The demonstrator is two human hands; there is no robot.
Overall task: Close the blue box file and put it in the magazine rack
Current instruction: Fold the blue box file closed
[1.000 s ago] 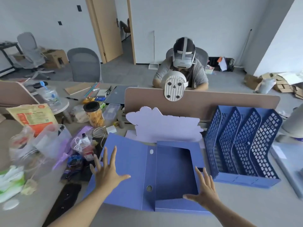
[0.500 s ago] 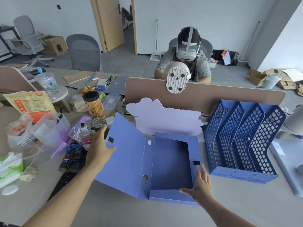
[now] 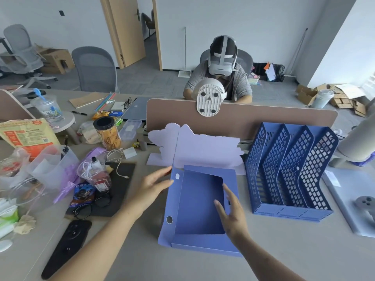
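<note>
Box file half closed on the desk

The file (image 3: 199,207) lies on the desk (image 3: 284,250) just left of the rack (image 3: 290,171). Left hand (image 3: 151,189), fingers spread, touches the raised cover; right hand (image 3: 233,216), fingers loosely open, hovers over the tray, grasping nothing.

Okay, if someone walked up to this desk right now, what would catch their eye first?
Probably the blue box file lying half open at the desk's near centre, its lid raised on the left by the left hand while the right hand hovers open at its right edge. Just right of it stands the blue magazine rack, its slots empty. Behind the brown desk divider sits a person wearing a white headset.
</note>
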